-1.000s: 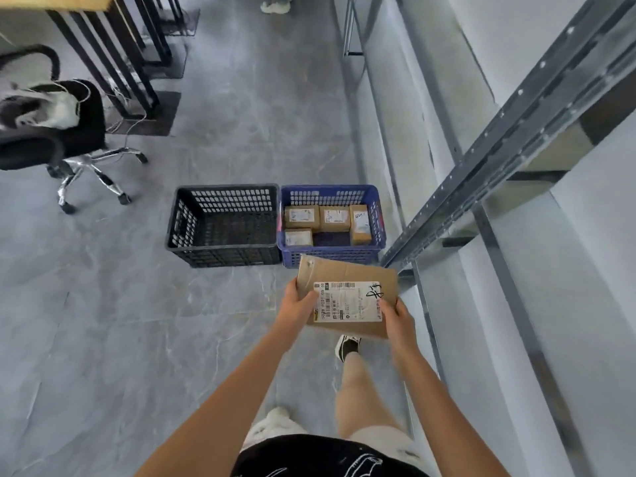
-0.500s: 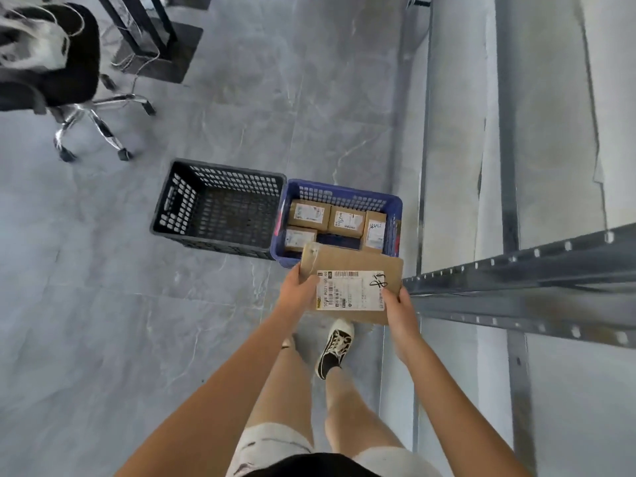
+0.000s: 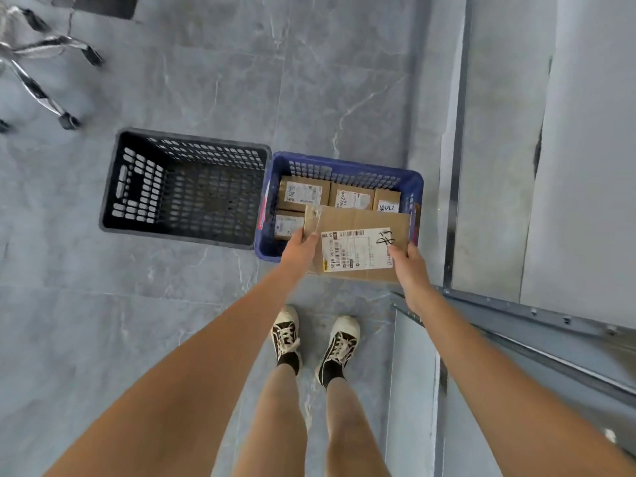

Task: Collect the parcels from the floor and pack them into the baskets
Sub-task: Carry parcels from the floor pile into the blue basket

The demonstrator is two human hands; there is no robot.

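Both hands grasp the flat parcel (image 3: 358, 244), left hand (image 3: 300, 251) and right hand (image 3: 409, 266) at its short ends, long axis running nine to three; the blue basket (image 3: 411, 182) sits directly beneath, toward twelve o'clock

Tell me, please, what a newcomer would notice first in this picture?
First, the flat cardboard parcel with its white label, held at both ends by the left hand and the right hand above the blue basket. Beside it on the left stands the black basket.
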